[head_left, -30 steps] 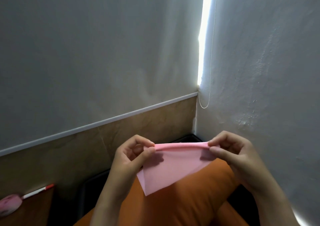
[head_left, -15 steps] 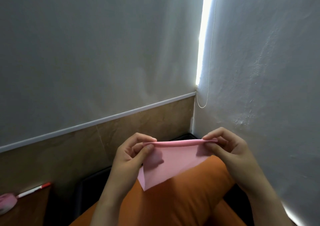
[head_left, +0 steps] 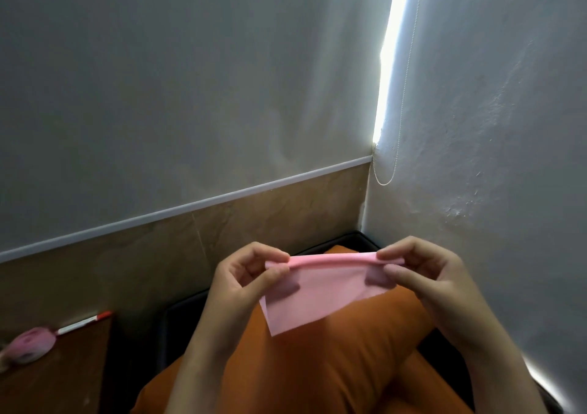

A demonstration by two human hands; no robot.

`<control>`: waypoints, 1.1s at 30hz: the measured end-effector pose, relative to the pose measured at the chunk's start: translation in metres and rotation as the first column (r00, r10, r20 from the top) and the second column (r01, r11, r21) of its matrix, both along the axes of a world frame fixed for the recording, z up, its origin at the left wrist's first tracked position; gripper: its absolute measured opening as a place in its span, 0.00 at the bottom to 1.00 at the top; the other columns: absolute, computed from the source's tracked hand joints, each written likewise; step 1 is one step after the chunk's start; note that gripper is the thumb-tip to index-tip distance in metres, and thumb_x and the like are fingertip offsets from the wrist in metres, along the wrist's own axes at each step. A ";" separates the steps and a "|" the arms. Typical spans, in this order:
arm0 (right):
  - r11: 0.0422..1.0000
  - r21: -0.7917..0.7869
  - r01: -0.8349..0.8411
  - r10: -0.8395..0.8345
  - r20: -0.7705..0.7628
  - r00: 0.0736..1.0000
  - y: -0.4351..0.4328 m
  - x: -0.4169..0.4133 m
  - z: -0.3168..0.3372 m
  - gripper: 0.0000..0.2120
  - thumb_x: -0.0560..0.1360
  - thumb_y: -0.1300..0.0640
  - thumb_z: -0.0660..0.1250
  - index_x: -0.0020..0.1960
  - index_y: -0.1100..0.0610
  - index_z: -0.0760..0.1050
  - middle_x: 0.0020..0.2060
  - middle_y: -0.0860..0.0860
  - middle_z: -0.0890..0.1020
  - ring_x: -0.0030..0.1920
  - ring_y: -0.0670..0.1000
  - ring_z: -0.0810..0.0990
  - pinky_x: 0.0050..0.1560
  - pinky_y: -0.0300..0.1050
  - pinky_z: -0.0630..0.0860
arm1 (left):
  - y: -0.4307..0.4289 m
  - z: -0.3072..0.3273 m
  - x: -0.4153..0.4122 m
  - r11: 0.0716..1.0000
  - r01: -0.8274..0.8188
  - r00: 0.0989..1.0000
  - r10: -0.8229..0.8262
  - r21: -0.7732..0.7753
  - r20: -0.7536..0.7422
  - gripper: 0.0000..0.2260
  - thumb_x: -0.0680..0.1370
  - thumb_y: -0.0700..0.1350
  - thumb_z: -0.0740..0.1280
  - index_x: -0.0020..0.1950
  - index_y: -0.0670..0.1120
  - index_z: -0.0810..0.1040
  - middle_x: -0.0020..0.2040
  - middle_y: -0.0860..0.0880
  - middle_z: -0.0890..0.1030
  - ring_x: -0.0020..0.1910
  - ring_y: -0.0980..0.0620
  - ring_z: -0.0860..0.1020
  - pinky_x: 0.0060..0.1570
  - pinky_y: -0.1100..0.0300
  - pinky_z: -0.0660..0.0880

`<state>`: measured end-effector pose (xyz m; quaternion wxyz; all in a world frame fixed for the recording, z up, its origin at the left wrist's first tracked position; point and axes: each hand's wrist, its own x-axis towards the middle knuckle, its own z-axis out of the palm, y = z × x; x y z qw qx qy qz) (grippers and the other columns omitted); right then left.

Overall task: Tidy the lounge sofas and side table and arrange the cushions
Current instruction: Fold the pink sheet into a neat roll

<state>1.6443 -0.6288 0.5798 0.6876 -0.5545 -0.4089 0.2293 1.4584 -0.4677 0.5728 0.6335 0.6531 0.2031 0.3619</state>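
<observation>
Your table [head_left: 63, 382] is the brown wooden top at the lower left, and only its far corner shows. Along the table's far edge, close to the tiled wall, lies a white pen [head_left: 84, 320] with its red cap toward the table's right corner. At the pen's other end, further left on the table, sits a rounded pink object [head_left: 30, 345], too blurred for you to name; it looks to touch the pen. Just right of the table stands the dark sofa [head_left: 190, 312], pushed into the corner of the room. On its seat lies an orange cushion [head_left: 333, 366], its top reaching the sofa's back rim.
</observation>
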 end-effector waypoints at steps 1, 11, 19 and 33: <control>1.000 -0.004 -0.004 0.004 -0.008 1.000 0.001 -0.005 0.001 0.08 0.66 0.65 0.68 0.45 0.67 0.79 0.36 0.58 0.85 0.38 0.54 0.86 0.39 0.36 0.79 | 0.000 0.000 -0.002 1.000 -0.021 1.000 0.021 0.011 -0.011 0.07 0.68 0.47 0.77 0.41 0.48 0.83 0.40 0.48 0.83 0.41 0.48 0.84 0.38 0.60 0.80; 0.992 -0.072 0.101 -0.093 0.102 0.990 0.001 -0.040 -0.014 0.11 0.70 0.67 0.70 0.51 0.59 0.81 0.41 0.56 0.86 0.45 0.53 0.86 0.49 0.39 0.80 | 0.002 -0.005 -0.024 0.992 -0.023 0.993 0.038 0.122 -0.115 0.07 0.75 0.34 0.68 0.49 0.43 0.82 0.44 0.49 0.84 0.45 0.54 0.83 0.41 0.65 0.79; 0.982 -0.053 0.183 -0.181 0.026 0.983 -0.005 -0.061 -0.018 0.06 0.74 0.66 0.66 0.44 0.58 0.81 0.38 0.56 0.84 0.39 0.47 0.83 0.39 0.36 0.77 | -0.005 -0.007 -0.035 0.993 0.062 0.988 -0.047 0.097 -0.149 0.05 0.78 0.39 0.64 0.47 0.46 0.79 0.42 0.53 0.82 0.41 0.56 0.81 0.38 0.61 0.80; 0.999 -0.004 0.044 -0.044 -0.093 0.995 -0.019 -0.077 -0.013 0.10 0.68 0.62 0.66 0.40 0.52 0.85 0.37 0.54 0.84 0.38 0.47 0.81 0.35 0.36 0.76 | -0.001 -0.011 -0.048 0.980 0.178 0.984 -0.176 -0.090 0.028 0.06 0.72 0.38 0.68 0.40 0.48 0.80 0.38 0.47 0.79 0.36 0.51 0.77 0.31 0.60 0.74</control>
